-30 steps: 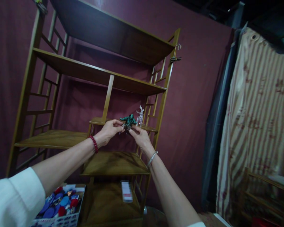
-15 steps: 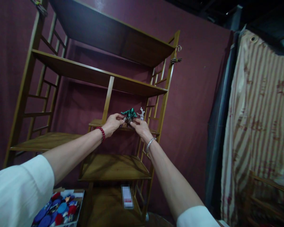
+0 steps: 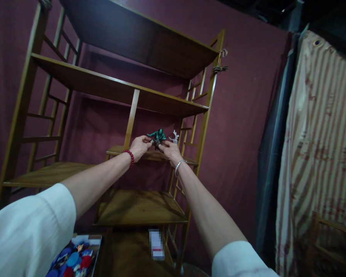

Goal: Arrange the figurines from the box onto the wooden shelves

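Both arms reach out to a small shelf on the right side of the wooden rack. Between them is a shiny green and dark figurine. My left hand, with a red bead bracelet at the wrist, pinches its left side. On the opposite side, my right hand grips its lower part; a silver bangle circles that wrist. A pale antler-shaped ornament stands just behind my right hand, its base hidden by the fingers. The figurine's underside is partly covered, so I cannot tell whether it rests on the shelf.
The rack has an upper board, a slim upright divider and a lower board. At the lower left, a box holds red and blue items. A white pixelated object lies low down. A striped curtain hangs right.
The view has shifted slightly. Both hands keep their hold on the figurine, which seems to have moved a little farther onto the small shelf.
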### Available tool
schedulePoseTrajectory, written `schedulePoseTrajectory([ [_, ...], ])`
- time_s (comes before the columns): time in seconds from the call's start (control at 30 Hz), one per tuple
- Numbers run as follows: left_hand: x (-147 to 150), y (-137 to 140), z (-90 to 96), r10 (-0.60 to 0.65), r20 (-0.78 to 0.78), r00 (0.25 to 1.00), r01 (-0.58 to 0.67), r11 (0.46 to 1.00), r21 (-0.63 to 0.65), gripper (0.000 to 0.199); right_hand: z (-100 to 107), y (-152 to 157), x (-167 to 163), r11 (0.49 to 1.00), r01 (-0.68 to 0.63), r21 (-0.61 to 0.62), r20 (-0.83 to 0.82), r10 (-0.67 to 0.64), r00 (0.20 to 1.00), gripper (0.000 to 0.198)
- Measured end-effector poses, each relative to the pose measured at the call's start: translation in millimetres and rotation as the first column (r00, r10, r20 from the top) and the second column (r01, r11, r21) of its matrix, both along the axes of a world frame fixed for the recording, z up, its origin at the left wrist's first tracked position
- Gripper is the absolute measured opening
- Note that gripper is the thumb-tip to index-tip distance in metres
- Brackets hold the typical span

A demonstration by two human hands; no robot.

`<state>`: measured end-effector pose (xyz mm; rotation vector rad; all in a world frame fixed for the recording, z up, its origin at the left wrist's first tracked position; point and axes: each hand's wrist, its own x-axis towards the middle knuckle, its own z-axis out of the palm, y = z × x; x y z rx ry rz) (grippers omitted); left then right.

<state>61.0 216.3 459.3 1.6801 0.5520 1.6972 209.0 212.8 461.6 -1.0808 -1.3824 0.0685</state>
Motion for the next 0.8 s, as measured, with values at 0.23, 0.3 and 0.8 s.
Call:
schedulePoseTrajectory([
  [0.23, 3.0, 30.6, 1.5, 0.024, 0.021, 0.999, -0.025, 0.998, 0.049, 0.014, 2.6, 25.5, 0.8, 0.999, 0.047, 0.007, 0.015, -0.047, 0.999, 0.021],
  [0.3, 4.1, 39.3, 0.9, 0.050, 0.012, 0.999, -0.051, 0.997, 0.058, 0.015, 2.9, 30.1, 1.0, 0.996, 0.085, 0.012, 0.041, -0.085, 0.996, 0.021],
  [0.8, 8.7, 69.7, -3.8, 0.299, -0.188, 0.936, -0.281, 0.953, 0.116, 0.021, 3.8, 47.6, 4.2, 0.945, 0.311, -0.099, 0.262, -0.277, 0.925, 0.028],
])
